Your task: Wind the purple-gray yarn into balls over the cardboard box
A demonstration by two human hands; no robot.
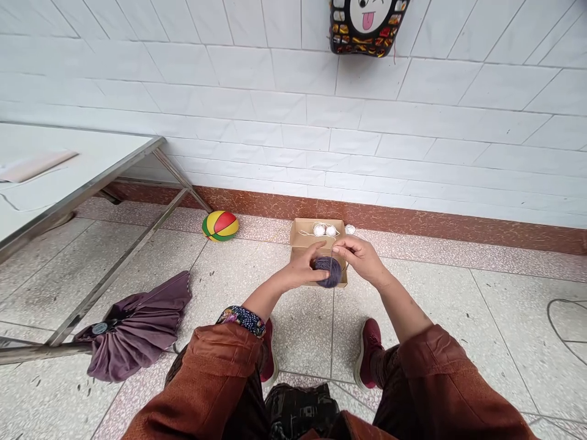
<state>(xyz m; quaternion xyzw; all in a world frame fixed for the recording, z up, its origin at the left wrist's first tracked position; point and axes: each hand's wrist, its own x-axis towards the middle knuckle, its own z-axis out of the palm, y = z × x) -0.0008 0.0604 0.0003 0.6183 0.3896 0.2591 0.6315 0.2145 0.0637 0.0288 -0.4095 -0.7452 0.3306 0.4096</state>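
The step in hand appears to be the handling of yarn: one strand is winding on or coming off, and from a single moment I cannot tell which. The purple yarn ball (327,273) is in the air above the front part of the open cardboard box (302,225), not resting in it, as far as I can judge.

The left hand (303,267) is holding this ball, its thumb laid across the front side and the forefinger arched over the top; the other fingers are mostly hidden. The right hand (362,259) has its fingers narrow — thumb and forefinger are pinching the strand (331,256) just above the ball. Next move, in my judgement, calls for a steady left grip and a light, even pull of the right.

Both forearms reach forward from the body and come together over the box, the left wrist in a flowered cuff (243,320), the right wrist bent inward. In the rear part of the box lie two white yarn balls (331,231) with loose thread — a third white ball (350,230) is just beside the box, at its right.
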